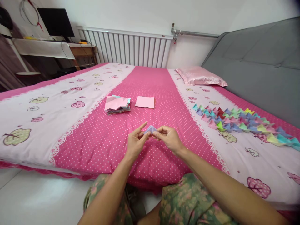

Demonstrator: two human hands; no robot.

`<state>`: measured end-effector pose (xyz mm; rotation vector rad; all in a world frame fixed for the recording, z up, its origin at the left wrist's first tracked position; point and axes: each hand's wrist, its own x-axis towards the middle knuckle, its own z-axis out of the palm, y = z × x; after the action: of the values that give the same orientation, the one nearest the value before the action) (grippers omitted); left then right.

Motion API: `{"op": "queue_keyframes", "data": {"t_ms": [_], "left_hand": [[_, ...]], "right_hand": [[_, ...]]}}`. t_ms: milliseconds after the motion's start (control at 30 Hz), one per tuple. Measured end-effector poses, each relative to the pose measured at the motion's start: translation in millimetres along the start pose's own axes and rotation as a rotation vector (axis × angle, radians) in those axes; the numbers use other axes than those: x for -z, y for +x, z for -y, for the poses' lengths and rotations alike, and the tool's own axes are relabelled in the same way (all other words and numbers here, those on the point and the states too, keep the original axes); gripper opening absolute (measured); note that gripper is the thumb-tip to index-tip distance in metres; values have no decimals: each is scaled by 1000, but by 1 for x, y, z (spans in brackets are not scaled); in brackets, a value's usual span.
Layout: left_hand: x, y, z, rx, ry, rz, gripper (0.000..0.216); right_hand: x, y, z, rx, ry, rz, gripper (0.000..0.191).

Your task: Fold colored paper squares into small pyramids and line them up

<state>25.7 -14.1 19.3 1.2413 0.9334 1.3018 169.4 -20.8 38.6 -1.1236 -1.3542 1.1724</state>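
Note:
A small lavender folded paper piece (151,128), pointed at the top, is held above the near part of the bed. My left hand (136,139) pinches its left side between thumb and fingers, with the index finger stretched upward. On the other side, my right hand (170,137) grips the paper's right edge, the thumb in front and the other fingers curled. Beyond my hands lie a loose stack of creased paper (116,103) with a pink sheet on top and a flatter pile of pink square paper (145,102).
Rows of folded paper boats (234,120) in many colours stand on the bed at right. A pink pillow (201,76) rests by the grey headboard (257,53). Behind the bed are a white radiator (126,47) and a desk with a monitor (56,23).

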Motion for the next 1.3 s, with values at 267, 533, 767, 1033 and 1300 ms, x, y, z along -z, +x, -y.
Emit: {"op": "queue_keyframes", "data": {"t_ms": [267, 533, 767, 1033, 1300], "left_hand": [[0, 1, 2, 2, 41, -21, 34], [-2, 1, 1, 23, -15, -62, 30], [-1, 1, -1, 3, -15, -40, 37], [1, -2, 3, -63, 186, 10, 28], [-1, 0, -1, 74, 39, 33, 19]], "right_hand": [[1, 1, -3, 36, -46, -18, 26], [-4, -5, 3, 66, -67, -27, 26], [-6, -6, 4, 35, -66, -49, 29], [-2, -3, -5, 55, -94, -2, 28], [0, 0, -7, 11, -110, 50, 29]]}}
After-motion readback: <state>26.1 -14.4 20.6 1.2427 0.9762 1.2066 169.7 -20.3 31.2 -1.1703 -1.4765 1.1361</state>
